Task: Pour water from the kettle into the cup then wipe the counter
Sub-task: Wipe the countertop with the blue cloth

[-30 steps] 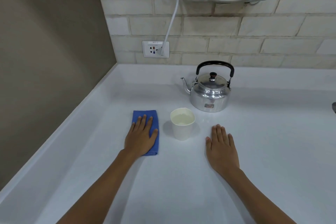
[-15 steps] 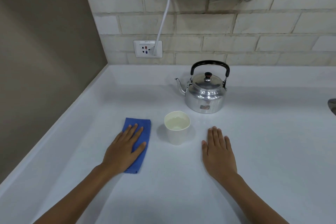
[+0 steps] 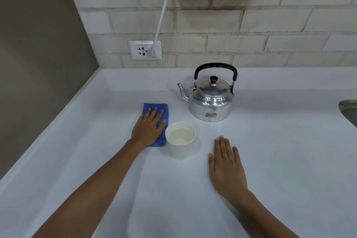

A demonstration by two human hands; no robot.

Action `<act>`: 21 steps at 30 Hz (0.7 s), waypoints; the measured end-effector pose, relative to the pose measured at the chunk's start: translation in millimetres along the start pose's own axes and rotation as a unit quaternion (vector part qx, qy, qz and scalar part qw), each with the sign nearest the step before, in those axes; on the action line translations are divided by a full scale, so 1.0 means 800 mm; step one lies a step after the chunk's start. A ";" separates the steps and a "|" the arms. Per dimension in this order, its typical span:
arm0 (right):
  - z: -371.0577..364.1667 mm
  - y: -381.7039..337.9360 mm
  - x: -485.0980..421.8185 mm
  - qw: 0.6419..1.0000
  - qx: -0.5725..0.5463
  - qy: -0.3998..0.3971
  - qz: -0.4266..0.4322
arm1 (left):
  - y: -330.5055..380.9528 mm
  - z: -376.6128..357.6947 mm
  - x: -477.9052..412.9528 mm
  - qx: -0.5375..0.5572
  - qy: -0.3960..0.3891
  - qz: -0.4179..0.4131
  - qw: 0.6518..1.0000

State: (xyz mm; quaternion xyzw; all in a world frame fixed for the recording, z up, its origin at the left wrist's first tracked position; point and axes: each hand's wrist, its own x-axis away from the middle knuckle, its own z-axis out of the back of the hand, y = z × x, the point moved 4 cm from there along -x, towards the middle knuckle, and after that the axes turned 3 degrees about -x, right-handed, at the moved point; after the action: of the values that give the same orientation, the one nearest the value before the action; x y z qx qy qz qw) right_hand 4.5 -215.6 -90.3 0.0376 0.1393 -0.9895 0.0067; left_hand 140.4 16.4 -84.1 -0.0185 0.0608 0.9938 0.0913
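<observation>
1. The light is even and soft, and the white counter looks bright with a slightly blue tone.
2. Small highlights shine on the kettle; a pale shadow lies at its 3 o'clock.
3. The wide lens bends the brick wall lines near the edges (mostly at 12 o'clock).
4. The focus is sharp everywhere.

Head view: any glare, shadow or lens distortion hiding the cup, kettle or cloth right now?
Head view: wide-angle bending curves the counter edges and brick wall; bright highlights sit on the kettle body yet its shape reads clearly; only soft shadows beside the cup; the left hand covers much of the blue cloth; everything looks sharp.
</observation>
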 end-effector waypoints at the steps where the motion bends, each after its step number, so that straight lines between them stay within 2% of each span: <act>1: 0.000 -0.001 0.000 1.000 -0.005 -0.001 0.000 | -0.002 0.000 -0.009 -0.006 0.005 -0.001 1.000; 21: 0.002 -0.002 0.001 1.000 -0.011 0.009 0.006 | -0.028 -0.001 -0.114 0.004 -0.064 0.020 0.998</act>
State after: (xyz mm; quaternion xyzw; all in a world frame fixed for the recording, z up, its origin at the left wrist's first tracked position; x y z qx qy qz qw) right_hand 3.7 -214.5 -88.5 0.0472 0.1499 -0.9875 0.0115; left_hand 233.8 21.6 -83.3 0.0463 0.0596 0.9943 0.0754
